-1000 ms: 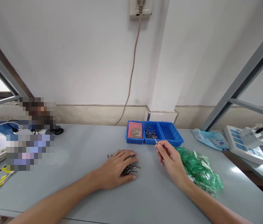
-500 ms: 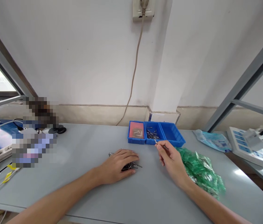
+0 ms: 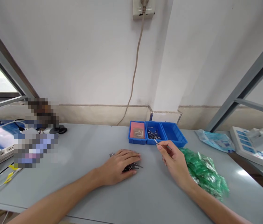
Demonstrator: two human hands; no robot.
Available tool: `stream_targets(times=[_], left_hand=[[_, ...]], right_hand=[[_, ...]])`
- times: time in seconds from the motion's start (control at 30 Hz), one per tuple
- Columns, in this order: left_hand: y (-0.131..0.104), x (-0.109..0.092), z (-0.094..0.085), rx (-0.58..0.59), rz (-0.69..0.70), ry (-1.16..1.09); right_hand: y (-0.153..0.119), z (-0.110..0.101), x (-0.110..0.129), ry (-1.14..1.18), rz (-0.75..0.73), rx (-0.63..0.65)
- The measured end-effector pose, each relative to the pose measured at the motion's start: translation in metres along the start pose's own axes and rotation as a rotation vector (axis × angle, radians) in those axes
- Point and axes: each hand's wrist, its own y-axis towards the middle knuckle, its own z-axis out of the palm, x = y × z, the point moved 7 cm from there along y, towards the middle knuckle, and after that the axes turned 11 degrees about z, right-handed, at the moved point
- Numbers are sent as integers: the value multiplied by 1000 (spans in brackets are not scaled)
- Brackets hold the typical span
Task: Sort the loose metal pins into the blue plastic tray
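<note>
My left hand (image 3: 119,166) rests on the grey table, curved over a pile of small dark metal pieces (image 3: 130,167), its fingers apart; the palm side is hidden. Near the front of the blue bins, my right hand (image 3: 171,155) pinches a small metal pin (image 3: 155,141) between thumb and fingertips. The middle blue bin (image 3: 153,142) holds many similar metal pieces. In the left blue bin (image 3: 137,142) lie a red sheet and a small clear bag. No pieces show in the right blue bin (image 3: 173,134).
A crumpled green plastic bag (image 3: 206,174) lies beside my right forearm. Farther right are a blue-and-white packet (image 3: 216,141) and a power strip (image 3: 252,147). Cables and another power strip (image 3: 2,155) occupy the left end. A cord (image 3: 135,65) hangs down the wall.
The view has shifted slightly. My right hand still pinches the pin, which shows a little more beyond the fingertips. My left hand stays over the pile.
</note>
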Motion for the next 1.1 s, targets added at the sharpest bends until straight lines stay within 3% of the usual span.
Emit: stream_targets(times=[0.4,0.57,0.9,1.1], left_hand=[[1,1,1,12,-1,19],[0,1,3,16,7,55],[4,-5,5,7,10,301],[7,-4,4,30,-14,372]], right_hand=[[1,12,-2,67,49,148],[3,12,-2,63,43,135],[7,9,-5,16,-18,96],[2,24,-6,21,20,198]])
